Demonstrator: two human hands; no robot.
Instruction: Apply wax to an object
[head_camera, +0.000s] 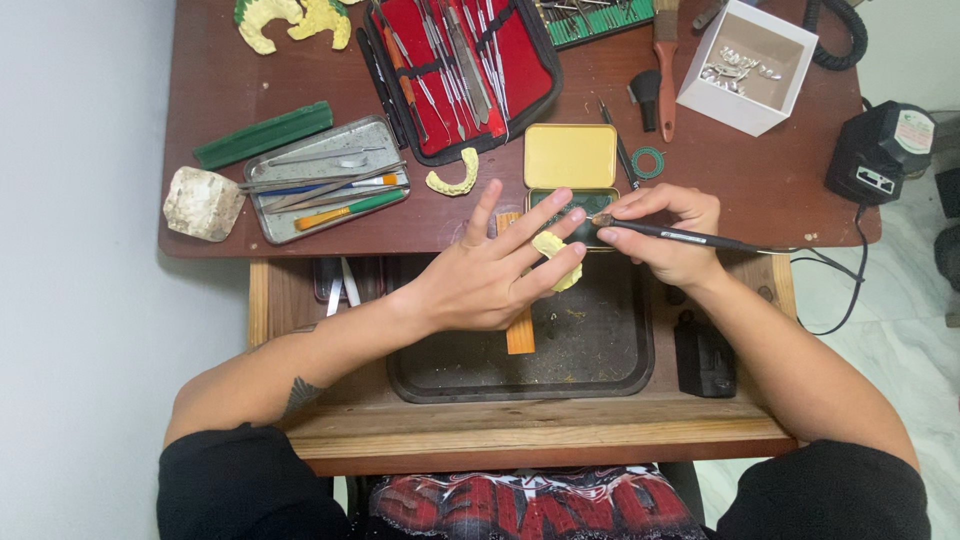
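The left hand (490, 280) grasps a yellow cast (560, 258) with fingers stretched; the right hand (668, 235) pinches a black pen tool (690, 237).

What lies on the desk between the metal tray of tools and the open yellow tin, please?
In the head view, a small yellow arch-shaped dental cast lies on the brown desk between the metal tray and the open yellow tin.
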